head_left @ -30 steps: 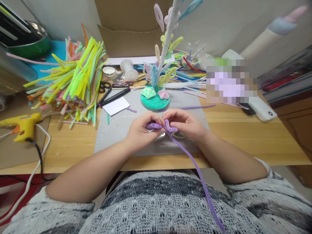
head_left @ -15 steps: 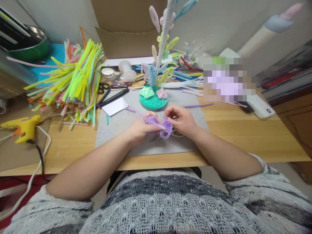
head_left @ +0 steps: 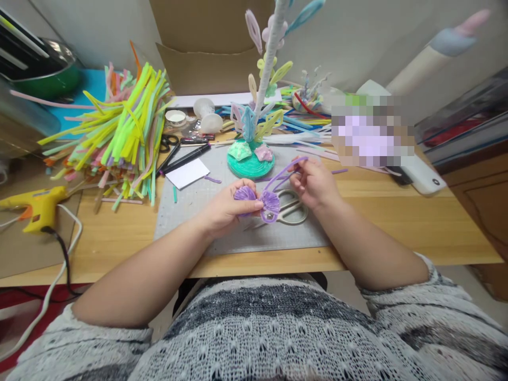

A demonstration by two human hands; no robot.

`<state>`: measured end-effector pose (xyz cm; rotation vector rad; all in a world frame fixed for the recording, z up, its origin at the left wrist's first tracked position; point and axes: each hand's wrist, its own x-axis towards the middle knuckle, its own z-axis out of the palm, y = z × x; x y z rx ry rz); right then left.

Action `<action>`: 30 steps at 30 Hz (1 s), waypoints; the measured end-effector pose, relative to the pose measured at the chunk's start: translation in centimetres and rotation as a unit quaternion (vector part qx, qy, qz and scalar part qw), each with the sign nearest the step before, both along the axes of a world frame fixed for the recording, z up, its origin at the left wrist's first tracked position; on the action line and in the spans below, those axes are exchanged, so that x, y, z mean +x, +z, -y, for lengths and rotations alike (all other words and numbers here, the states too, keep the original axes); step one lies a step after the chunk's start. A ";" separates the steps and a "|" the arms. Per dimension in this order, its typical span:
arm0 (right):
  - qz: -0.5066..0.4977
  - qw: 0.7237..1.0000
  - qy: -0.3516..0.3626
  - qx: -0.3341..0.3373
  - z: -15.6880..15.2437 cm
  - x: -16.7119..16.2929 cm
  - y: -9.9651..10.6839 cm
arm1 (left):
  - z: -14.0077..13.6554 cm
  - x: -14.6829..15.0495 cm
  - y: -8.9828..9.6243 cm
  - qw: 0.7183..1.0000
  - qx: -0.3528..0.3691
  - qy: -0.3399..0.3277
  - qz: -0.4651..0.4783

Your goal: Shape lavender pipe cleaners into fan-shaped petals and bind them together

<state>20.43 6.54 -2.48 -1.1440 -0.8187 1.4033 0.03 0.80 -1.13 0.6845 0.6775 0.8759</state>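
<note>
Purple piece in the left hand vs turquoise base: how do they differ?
The purple piece has two fan-like lobes; the turquoise base is a round disc. The purple piece is held in the left hand; the turquoise base sits on the grey mat. The purple piece is nearer the wearer; the turquoise base is farther back. Both show fine ridges.

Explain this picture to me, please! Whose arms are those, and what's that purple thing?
No robot here: those are a person's own bare arms. The picture comes from a camera worn on the person's head, looking forward and down. The left hand pinches a purple, fuzzy-looking piece shaped like two little fans. The right hand holds a thin purple strand near it. Underneath, pale-handled scissors lie on a flat grey mat, on a pale wooden table. Behind is a round green base with a tall white stem. On the left are a bundle of bright fuzzy sticks and a yellow glue gun.
</note>
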 end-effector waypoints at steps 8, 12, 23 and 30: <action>0.130 0.988 0.047 0.065 -0.2 0.6 0.6 | 0.6 -0.4 0.2 0.988 0.002 -0.139 -0.065; 0.220 0.968 0.070 0.097 -0.2 0.9 0.6 | 0.7 -0.4 0.4 0.991 0.017 -0.119 -0.058; 0.663 0.703 -0.008 0.259 1.7 2.4 3.5 | 0.0 -0.6 -0.1 0.990 0.102 0.009 -0.100; 0.157 0.936 0.316 -0.005 1.0 3.3 4.2 | 0.1 -0.3 0.7 0.989 0.037 0.077 -0.117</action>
